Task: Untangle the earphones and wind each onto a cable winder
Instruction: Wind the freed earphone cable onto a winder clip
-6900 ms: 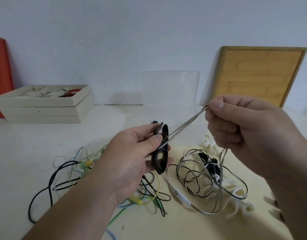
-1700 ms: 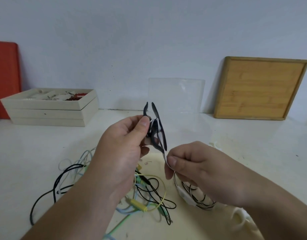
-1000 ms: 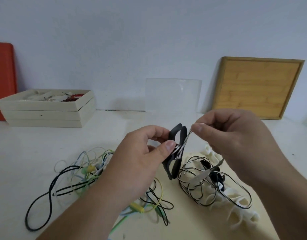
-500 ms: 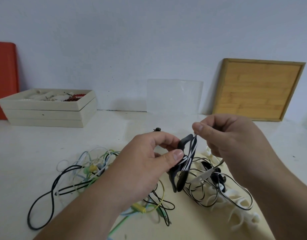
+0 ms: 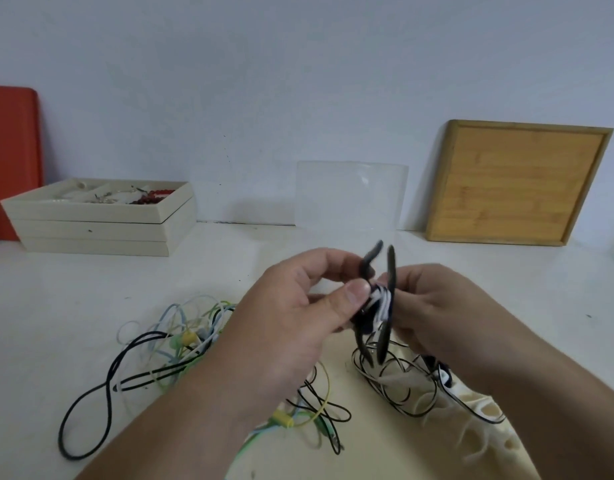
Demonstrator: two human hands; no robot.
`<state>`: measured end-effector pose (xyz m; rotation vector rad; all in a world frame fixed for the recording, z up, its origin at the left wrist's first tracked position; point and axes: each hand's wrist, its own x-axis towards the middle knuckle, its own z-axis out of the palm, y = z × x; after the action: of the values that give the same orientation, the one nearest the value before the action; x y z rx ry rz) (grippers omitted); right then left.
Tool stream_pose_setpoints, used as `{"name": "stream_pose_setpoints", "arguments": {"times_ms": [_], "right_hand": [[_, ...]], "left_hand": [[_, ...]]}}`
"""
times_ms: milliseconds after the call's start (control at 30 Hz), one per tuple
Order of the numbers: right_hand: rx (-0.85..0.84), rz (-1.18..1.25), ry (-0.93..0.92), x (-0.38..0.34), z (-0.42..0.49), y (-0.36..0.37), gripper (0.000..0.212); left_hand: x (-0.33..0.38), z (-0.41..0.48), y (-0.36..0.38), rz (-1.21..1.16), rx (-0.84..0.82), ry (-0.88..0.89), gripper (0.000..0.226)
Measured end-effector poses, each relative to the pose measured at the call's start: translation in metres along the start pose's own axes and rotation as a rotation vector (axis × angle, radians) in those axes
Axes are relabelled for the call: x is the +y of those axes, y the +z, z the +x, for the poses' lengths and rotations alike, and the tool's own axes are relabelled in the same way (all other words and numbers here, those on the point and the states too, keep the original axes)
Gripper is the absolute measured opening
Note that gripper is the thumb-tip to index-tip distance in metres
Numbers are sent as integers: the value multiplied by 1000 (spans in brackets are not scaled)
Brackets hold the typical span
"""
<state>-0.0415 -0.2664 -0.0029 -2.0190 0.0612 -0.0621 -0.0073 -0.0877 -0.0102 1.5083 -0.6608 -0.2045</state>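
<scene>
Your left hand (image 5: 298, 306) pinched the winder (image 5: 385, 306), few turns on; right hand (image 5: 433, 306) grasped cable (image 5: 395, 382). Coloured tangle (image 5: 181, 341) untouched.

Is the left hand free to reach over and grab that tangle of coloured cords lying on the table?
Probably not yet. The left hand grips the black cable winder, steadying it while the right hand works beside it. The coloured cords lie uncovered on the table, so only the occupied grip blocks it.
</scene>
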Motion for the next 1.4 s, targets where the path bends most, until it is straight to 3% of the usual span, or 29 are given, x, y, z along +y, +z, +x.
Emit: {"name": "stream_pose_setpoints", "arguments": {"times_ms": [167,267,433,600,733,833,967,1100,1267,1400], "right_hand": [[-224,144,-56,1,-2,11,38],[-284,126,-96,0,-5,14,37],[-302,2,-199,-3,-6,15,27],[-386,90,-173,-7,-8,8,16],[-454,218,-201,-10,-11,4,11],[-359,273,-280,-12,-12,4,9],[-84,343,-368,-13,-13,-1,29],[248,93,-424,-18,-17,-6,30],[378,-98,-438,-22,-16,-6,20],[421,-110,-399,-18,-10,-4,20]], "left_hand": [[-5,7,-8,-234,263,-36,30],[-6,9,-10,-281,322,-90,21],[-5,10,-12,-254,397,-109,20],[-4,10,-10,-260,421,-130,20],[-4,10,-11,-17,561,-34,12],[1,9,-16,134,592,36,8],[3,5,-17,275,468,1,9],[-1,3,-11,369,251,-61,8],[-3,-1,-1,326,53,-91,9],[-5,-1,2,232,34,-102,11]]}}
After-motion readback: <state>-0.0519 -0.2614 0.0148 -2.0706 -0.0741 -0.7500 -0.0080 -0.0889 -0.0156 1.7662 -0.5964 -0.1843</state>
